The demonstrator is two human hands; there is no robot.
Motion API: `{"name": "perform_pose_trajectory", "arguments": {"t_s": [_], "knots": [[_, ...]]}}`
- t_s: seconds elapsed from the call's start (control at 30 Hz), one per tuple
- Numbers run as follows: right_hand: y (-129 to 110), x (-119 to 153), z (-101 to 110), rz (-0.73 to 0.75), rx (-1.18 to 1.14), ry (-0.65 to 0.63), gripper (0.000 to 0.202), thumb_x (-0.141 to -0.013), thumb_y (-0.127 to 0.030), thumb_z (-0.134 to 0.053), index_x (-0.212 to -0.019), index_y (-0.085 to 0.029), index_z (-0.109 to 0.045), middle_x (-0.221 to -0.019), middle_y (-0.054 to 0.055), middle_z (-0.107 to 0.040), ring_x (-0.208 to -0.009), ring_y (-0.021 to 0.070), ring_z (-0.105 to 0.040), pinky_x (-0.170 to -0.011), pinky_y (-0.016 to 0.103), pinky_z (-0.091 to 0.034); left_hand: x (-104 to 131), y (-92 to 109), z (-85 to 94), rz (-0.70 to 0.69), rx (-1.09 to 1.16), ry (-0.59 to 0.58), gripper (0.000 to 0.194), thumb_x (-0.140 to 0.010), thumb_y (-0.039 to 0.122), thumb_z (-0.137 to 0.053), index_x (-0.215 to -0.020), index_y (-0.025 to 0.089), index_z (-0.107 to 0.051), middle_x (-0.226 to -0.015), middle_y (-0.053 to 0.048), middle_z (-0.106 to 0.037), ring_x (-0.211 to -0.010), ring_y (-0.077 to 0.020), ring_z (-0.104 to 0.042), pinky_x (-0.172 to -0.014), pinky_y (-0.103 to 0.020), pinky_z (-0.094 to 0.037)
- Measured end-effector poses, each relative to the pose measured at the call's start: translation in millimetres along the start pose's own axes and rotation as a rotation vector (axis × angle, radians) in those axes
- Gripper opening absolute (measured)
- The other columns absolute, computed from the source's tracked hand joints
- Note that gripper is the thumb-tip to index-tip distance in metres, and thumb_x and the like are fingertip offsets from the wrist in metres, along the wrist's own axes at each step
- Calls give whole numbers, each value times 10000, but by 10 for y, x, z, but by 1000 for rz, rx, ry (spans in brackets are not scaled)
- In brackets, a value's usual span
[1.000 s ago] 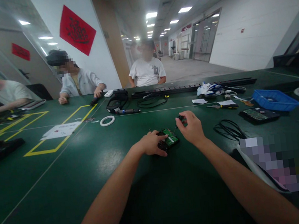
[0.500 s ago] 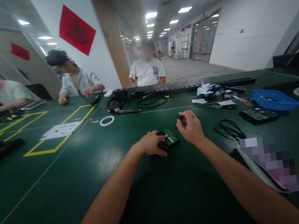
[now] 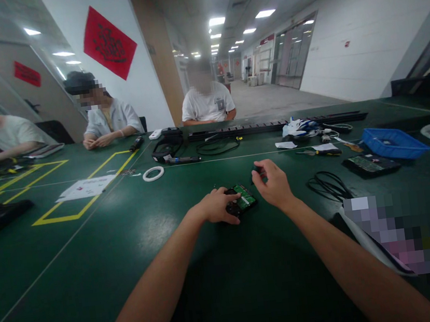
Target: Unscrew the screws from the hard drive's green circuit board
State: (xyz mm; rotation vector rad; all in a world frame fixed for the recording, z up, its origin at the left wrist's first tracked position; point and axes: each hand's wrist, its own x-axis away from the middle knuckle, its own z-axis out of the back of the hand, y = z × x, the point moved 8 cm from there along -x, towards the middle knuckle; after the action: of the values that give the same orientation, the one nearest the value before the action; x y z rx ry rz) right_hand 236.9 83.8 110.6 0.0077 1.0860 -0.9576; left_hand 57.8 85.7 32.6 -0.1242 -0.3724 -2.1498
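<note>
A hard drive (image 3: 246, 199) lies on the green table with its green circuit board facing up. Over its left side rests my left hand (image 3: 220, 206), thumb and fingers gripping the drive's edges and covering part of it. Just off the drive's right edge, my right hand (image 3: 272, 181) is closed in a pinch around a small screwdriver (image 3: 256, 169). Only the tool's dark handle shows above the fingers; its tip is too small to make out.
To the right are a second hard drive (image 3: 372, 164), a blue tray (image 3: 397, 143), pliers (image 3: 319, 153) and a black cable (image 3: 328, 187). A white tape ring (image 3: 153, 174) and a paper sheet (image 3: 85, 188) lie left. Several people sit across the table.
My right hand and the screwdriver have shifted very slightly left. My left hand stays on the hard drive. Across the table, one person has brought their hands together.
</note>
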Motion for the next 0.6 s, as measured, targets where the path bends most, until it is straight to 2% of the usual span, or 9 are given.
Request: {"name": "perform_pose_trajectory", "arguments": {"t_s": [0.33,0.47,0.6], "knots": [[101,6,-4,-58,-31,35,270,-919,-397,-571,-1114,-211,-554,-1054,103,-652,-844,233,-665,-733,398,-586,-7,4,-2,-14,-2,10,1019,-642,780,-681,-1516,382,-340,-1545,-105,-301,-1304,-412,-420,-1043,-497,-378],[68,13,-15,-54,-58,21,288,-918,-430,-575,-1109,-216,-542,-1049,97,-665,-811,227,-673,-723,400,-589,-1,6,6,-14,0,15,1015,-647,788,-673,-1516,378,-344,-1540,-113,-303,-1306,-410,-421,-1039,-495,-383],[29,15,-12,-31,-13,2,280,-932,-390,-549,-1147,-212,-552,-1027,98,-657,-780,217,-660,-727,393,-578,1,6,3,-12,1,6,1018,-650,779,-677,-1520,378,-334,-1538,-110,-311,-1311,-412,-413,-1049,-499,-374]]}}
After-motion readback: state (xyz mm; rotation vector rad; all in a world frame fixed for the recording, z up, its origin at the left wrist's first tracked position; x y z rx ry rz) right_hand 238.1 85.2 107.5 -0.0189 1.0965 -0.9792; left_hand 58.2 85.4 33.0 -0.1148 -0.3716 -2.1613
